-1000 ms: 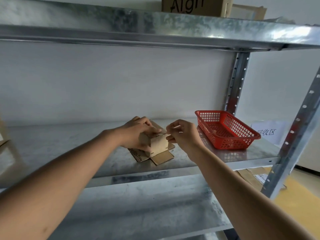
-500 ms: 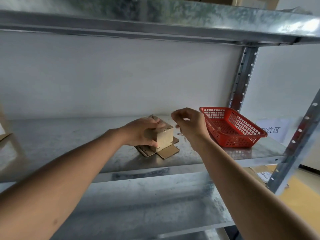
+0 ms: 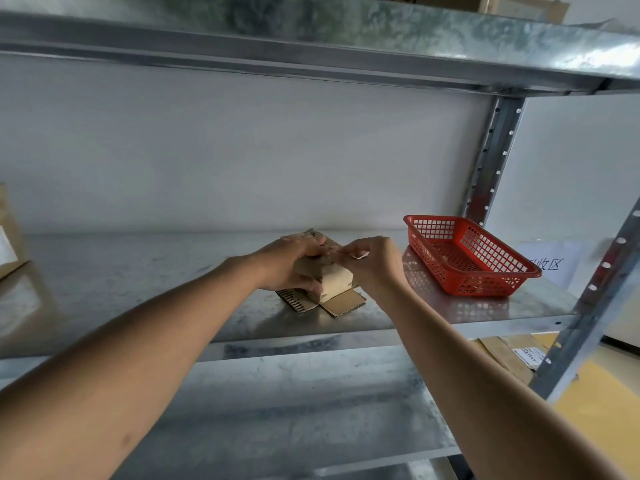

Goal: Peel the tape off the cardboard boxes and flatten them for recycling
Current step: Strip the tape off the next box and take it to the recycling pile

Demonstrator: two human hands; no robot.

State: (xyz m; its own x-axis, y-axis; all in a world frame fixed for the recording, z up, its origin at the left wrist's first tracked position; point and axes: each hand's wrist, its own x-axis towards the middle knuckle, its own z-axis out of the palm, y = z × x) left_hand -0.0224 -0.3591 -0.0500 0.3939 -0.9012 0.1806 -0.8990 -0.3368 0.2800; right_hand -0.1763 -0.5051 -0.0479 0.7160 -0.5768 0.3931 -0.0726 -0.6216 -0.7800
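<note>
Small brown cardboard box (image 3: 337, 280) on galvanised metal shelf (image 3: 138, 271), bottom flaps splayed flat. Left hand (image 3: 294, 263) wrapped round box, fingers over top, thumb on near face. Right hand (image 3: 372, 261) pinching at box's top edge; pinched tape too small to confirm. Red plastic mesh basket (image 3: 467, 258) nearby, right.
</note>
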